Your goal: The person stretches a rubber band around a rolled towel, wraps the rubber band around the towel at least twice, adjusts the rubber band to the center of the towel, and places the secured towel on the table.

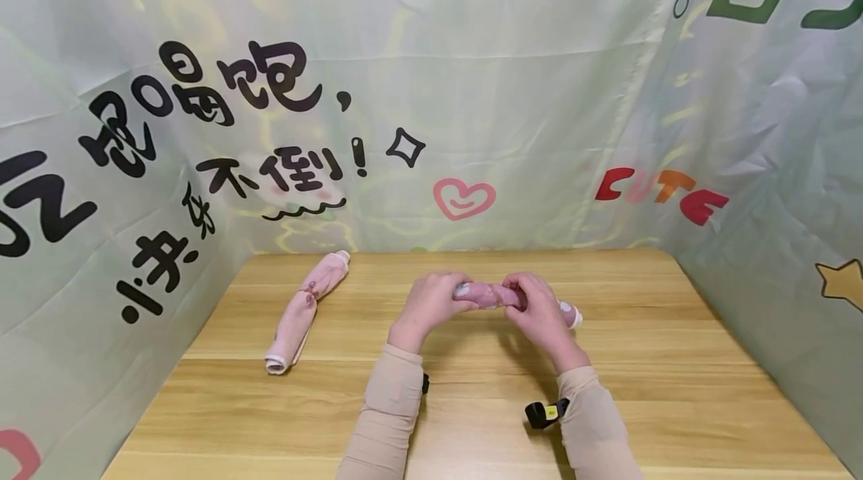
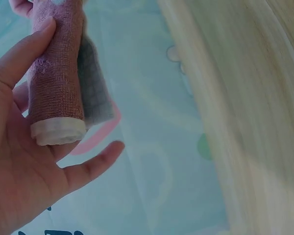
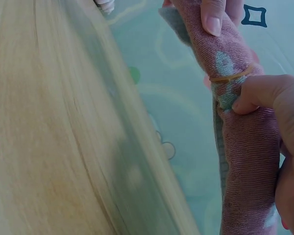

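A rolled pink towel point(image 1: 482, 295) with pale patches is held up above the table between both hands. The left hand point(image 1: 431, 304) grips it toward one end, thumb laid along the roll and little finger spread away in the left wrist view. The right hand point(image 1: 539, 311) grips it farther along, its thumb pressing beside a thin tan rubber band point(image 3: 230, 77) that circles the roll. A grey-looking edge flap point(image 2: 95, 83) hangs loose along one side. Another rolled pink towel point(image 1: 290, 330), narrowed at its middle, lies on the table to the left.
The wooden table point(image 1: 472, 420) fills the lower part of the head view. Printed fabric walls point(image 1: 526, 113) rise behind and on both sides. Both forearms wear beige sleeves, and a black wrist camera point(image 1: 544, 414) juts from the right one.
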Action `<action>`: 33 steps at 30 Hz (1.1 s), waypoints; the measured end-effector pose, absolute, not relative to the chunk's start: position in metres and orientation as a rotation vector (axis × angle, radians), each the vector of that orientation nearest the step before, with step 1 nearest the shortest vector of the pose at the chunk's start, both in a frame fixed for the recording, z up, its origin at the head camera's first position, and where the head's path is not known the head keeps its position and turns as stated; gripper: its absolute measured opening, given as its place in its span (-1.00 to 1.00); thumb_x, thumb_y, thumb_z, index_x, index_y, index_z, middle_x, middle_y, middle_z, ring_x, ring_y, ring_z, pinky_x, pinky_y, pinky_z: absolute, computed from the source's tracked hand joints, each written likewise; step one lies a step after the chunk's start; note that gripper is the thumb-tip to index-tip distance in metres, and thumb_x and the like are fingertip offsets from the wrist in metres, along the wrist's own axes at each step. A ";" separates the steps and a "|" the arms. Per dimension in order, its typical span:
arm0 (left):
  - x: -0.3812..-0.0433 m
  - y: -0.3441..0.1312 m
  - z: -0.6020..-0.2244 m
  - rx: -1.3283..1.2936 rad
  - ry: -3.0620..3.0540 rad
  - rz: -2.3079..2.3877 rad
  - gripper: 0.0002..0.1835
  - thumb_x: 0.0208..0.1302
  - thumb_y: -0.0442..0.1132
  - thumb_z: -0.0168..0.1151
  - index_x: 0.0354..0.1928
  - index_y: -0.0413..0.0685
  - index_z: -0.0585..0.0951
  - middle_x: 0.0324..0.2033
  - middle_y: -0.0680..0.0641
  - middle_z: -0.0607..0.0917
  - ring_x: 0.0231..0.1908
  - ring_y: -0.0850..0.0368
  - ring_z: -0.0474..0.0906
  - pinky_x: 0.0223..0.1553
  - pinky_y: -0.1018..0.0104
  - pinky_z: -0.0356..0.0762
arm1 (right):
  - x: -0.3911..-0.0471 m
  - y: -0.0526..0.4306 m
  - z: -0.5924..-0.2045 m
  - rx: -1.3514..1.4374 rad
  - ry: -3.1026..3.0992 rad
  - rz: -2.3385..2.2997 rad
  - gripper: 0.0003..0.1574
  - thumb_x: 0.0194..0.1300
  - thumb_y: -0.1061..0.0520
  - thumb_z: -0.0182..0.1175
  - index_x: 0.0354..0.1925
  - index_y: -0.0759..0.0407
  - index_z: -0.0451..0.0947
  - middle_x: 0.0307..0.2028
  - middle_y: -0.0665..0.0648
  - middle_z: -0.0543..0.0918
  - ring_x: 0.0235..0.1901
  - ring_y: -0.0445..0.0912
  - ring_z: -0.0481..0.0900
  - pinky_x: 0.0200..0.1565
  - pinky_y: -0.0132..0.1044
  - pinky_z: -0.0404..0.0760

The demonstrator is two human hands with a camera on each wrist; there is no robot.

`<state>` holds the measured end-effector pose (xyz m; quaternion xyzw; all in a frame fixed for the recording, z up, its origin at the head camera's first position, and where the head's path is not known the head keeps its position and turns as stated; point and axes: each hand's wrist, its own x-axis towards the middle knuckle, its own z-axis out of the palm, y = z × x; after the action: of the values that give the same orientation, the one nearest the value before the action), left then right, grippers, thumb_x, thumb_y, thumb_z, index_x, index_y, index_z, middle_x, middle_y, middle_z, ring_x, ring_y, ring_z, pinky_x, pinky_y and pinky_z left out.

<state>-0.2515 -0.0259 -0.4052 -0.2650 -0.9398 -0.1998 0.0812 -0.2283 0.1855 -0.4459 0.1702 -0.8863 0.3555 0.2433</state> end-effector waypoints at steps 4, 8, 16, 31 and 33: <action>-0.252 -0.026 -0.408 -0.807 -2.785 -0.589 -0.65 0.16 0.04 0.38 -0.06 0.05 0.68 -0.16 0.04 0.76 -0.21 0.15 0.68 -0.16 0.28 0.61 | -0.230 0.185 -0.449 0.504 -2.421 0.973 -0.52 -0.10 0.43 0.37 -0.14 0.23 0.53 -0.18 0.21 0.62 -0.08 0.10 0.48 -0.01 0.00 0.44; -0.253 -0.026 -0.410 -0.797 -2.757 -0.532 -0.67 0.17 0.04 0.36 -0.09 0.08 0.69 -0.18 0.04 0.77 -0.23 0.14 0.69 -0.22 0.27 0.60 | -0.230 0.183 -0.451 0.551 -2.432 0.991 -0.52 -0.05 0.37 0.41 -0.11 0.22 0.53 -0.16 0.20 0.60 -0.05 0.09 0.48 0.03 0.01 0.45; -0.252 -0.025 -0.409 -0.817 -2.718 -0.436 -0.69 0.20 0.04 0.33 -0.06 0.12 0.70 -0.12 0.05 0.76 -0.14 0.10 0.68 -0.17 0.21 0.62 | -0.230 0.171 -0.449 0.504 -2.371 1.158 -0.78 0.11 0.21 0.42 -0.28 0.14 0.57 -0.19 0.15 0.60 -0.07 -0.02 0.49 -0.02 -0.16 0.56; -0.250 -0.024 -0.407 -0.947 -2.670 -0.382 -0.72 0.28 -0.06 0.28 0.02 0.16 0.68 -0.05 0.10 0.73 -0.05 0.13 0.61 0.00 0.16 0.57 | -0.225 0.174 -0.439 0.417 -2.503 1.073 -0.90 0.22 0.24 0.30 -0.34 0.15 0.52 -0.30 0.11 0.56 -0.29 -0.11 0.44 -0.25 -0.32 0.49; -0.250 -0.022 -0.407 -0.966 -2.663 -0.385 -0.72 0.28 -0.07 0.28 0.02 0.15 0.68 -0.03 0.09 0.73 -0.03 0.13 0.61 0.02 0.18 0.57 | -0.225 0.172 -0.439 0.348 -2.487 1.019 -0.91 0.18 0.26 0.26 -0.36 0.15 0.50 -0.36 0.10 0.54 -0.35 -0.10 0.43 -0.30 -0.30 0.44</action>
<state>-0.2495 -0.0216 -0.4067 -0.3344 -0.9222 -0.1333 0.1412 -0.2254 0.1722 -0.4391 0.1255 -0.8963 0.3675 0.2140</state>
